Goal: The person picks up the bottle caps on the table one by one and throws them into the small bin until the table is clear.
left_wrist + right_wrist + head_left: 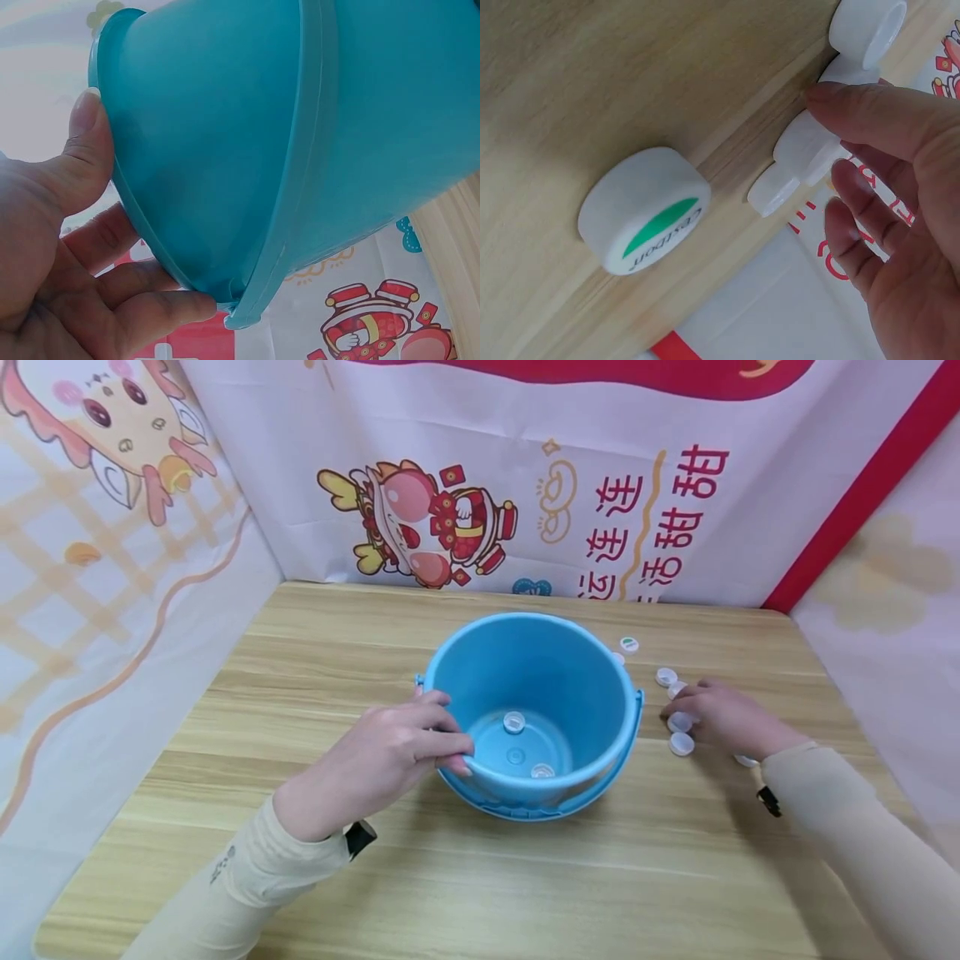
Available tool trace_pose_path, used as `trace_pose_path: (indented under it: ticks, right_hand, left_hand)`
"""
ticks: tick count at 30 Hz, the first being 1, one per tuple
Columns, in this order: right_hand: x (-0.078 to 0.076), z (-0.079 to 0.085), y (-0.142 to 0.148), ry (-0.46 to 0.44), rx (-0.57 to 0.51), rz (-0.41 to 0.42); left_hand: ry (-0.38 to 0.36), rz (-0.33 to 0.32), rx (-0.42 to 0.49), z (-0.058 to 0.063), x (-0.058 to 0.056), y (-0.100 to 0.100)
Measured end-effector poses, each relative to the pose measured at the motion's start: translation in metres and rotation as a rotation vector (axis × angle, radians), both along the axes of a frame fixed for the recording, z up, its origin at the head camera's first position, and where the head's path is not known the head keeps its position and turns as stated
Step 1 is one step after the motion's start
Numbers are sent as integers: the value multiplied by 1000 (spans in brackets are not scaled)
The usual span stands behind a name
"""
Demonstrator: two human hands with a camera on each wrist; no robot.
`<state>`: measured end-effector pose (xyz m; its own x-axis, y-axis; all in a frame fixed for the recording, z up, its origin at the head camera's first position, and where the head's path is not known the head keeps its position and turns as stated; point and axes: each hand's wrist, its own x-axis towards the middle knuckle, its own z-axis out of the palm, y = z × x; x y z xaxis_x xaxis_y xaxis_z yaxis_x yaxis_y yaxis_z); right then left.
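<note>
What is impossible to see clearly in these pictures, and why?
Head view: far cap, partly hidden behind bucket.
Head view: near cap, partly covered by right arm.
Right wrist view: whether right hand grips caps; thumb obscures contact.
Left wrist view: bucket's base, beyond right edge.

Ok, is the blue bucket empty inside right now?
No, the head view shows two small caps lying on the bottom inside the blue bucket.

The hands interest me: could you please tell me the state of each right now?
Left hand: closed, holding the blue bucket by its rim.
Right hand: at the white caps; whether it grips one cannot be told.
</note>
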<state>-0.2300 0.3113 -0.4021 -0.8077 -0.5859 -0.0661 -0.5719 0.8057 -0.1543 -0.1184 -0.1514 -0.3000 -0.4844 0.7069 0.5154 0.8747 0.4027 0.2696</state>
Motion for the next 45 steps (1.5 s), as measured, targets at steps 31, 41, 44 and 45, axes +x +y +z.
trace_pose_path:
  ticks: [31,41,44,45]
  right_hand:
    - [37,142,-44,341,-147,96]
    - [55,177,-73,372,-131,167]
    - [60,183,-81,378,-121,181]
    - [62,184,-83,376,-123,184]
  left_hand:
    - [-8,20,-15,1,3,1]
    - [-23,32,-18,1,3,0]
    - [-28,32,-20,1,4,0]
    - [-29,32,-21,1,4,0]
